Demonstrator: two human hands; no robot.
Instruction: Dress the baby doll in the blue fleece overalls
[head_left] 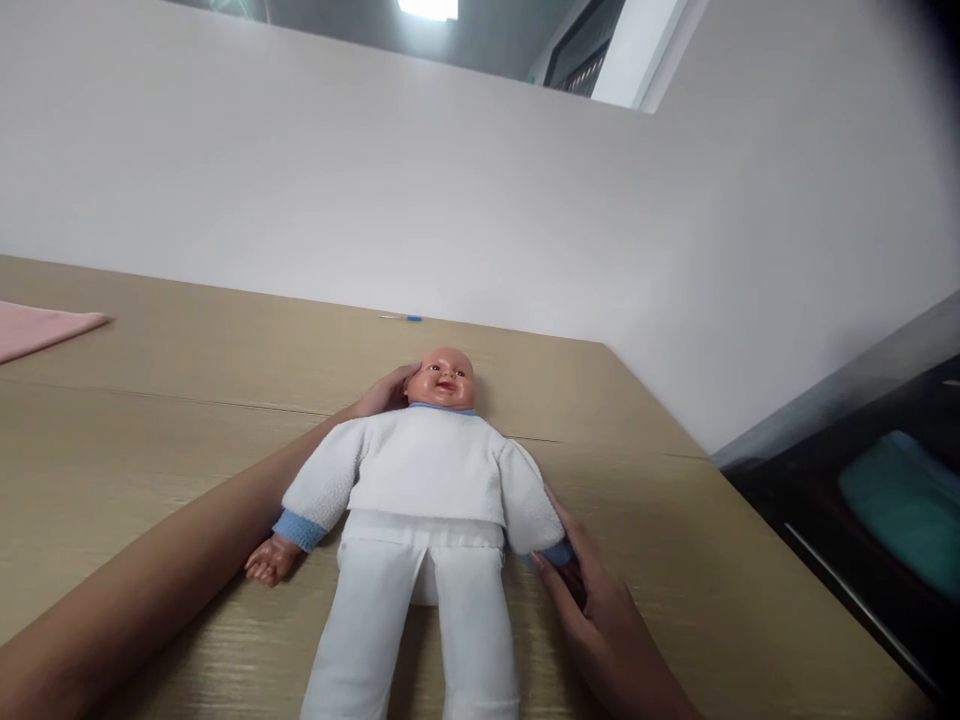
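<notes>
A baby doll [424, 480] in a white top and white trousers with blue cuffs lies face up on a light wooden table [150, 420], head pointing away from me. My left hand [386, 392] reaches along the doll's side and cups the back left of its head, fingers curved against it. My right hand [592, 610] rests on the table by the doll's other arm, fingers closed around the blue cuff and the doll's hand, which is hidden beneath them.
A pink cloth [37, 328] lies at the table's far left edge. A small blue-tipped object [409, 318] lies near the white wall behind the doll. To the right, past the table edge, is a dark bin [847, 520] holding a teal cloth [907, 510].
</notes>
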